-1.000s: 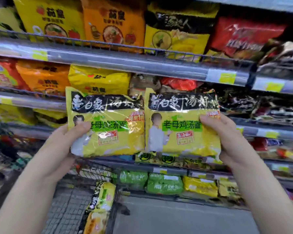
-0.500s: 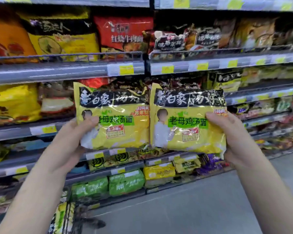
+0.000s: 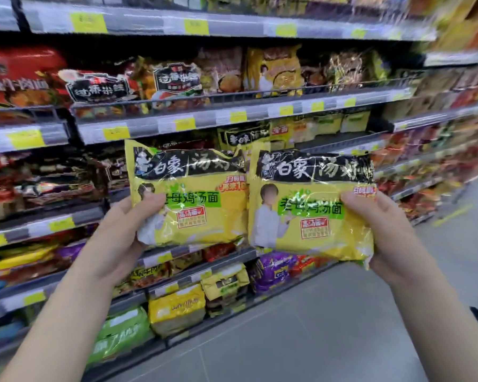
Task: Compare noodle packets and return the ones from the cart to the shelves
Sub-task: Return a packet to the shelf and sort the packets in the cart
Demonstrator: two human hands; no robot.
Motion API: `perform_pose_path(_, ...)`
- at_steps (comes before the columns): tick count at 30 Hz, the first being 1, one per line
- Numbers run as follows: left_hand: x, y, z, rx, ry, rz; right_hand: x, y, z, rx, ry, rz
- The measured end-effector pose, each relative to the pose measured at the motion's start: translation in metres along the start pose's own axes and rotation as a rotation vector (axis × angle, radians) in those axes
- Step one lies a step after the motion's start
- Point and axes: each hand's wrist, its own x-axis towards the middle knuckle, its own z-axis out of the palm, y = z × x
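Note:
Two matching yellow noodle packets with black top bands are held up side by side in front of the shelves. My left hand [image 3: 122,232] grips the left packet [image 3: 204,202] by its left edge, thumb across the front. My right hand [image 3: 381,232] grips the right packet [image 3: 315,213] by its right edge, thumb on the front. The packets' inner edges nearly touch. Behind them, on the shelf [image 3: 232,117] level, lie similar yellow packets [image 3: 260,136]. The cart is out of view.
Several shelf rows full of noodle packets run from left to far right, with yellow price tags [image 3: 116,132] on their rails. Green and yellow multipacks [image 3: 177,310] sit on the lowest shelf. Grey aisle floor [image 3: 315,326] lies at lower right.
The view has swung right along the shelves and the cart has dropped out of sight. Both hands still hold the two packets side by side, as before.

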Motion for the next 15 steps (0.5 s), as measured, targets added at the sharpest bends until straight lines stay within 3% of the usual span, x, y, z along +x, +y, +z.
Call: perform_pose_path(15, 0.157, -0.061, 0.171, -0.015, -0.119, -0.025, 0.099, -0.005, -0.176, 0.048, 0.233, -0.052)
